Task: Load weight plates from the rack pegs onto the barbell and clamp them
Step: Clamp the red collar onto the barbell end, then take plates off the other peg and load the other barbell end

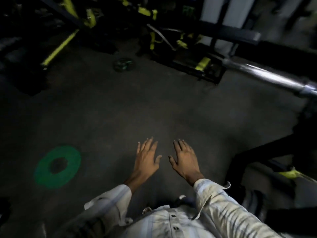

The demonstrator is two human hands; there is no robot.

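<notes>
My left hand (147,158) and my right hand (185,159) hover side by side, palms down, fingers spread, over the dark gym floor, and both hold nothing. A bare chrome barbell sleeve (267,76) runs across the upper right, well away from both hands, with no plate on the part I see. A green disc with a dark centre hole (57,166) lies flat on the floor to the left of my left hand. A small dark round plate (122,64) lies on the floor further off. The picture is blurred.
Black and yellow-green gym frames (56,47) stand at the back left and back centre. A black rack base (197,66) sits under the barbell end. Dark equipment (267,177) with a yellow part fills the lower right. Open floor (137,109) lies ahead of my hands.
</notes>
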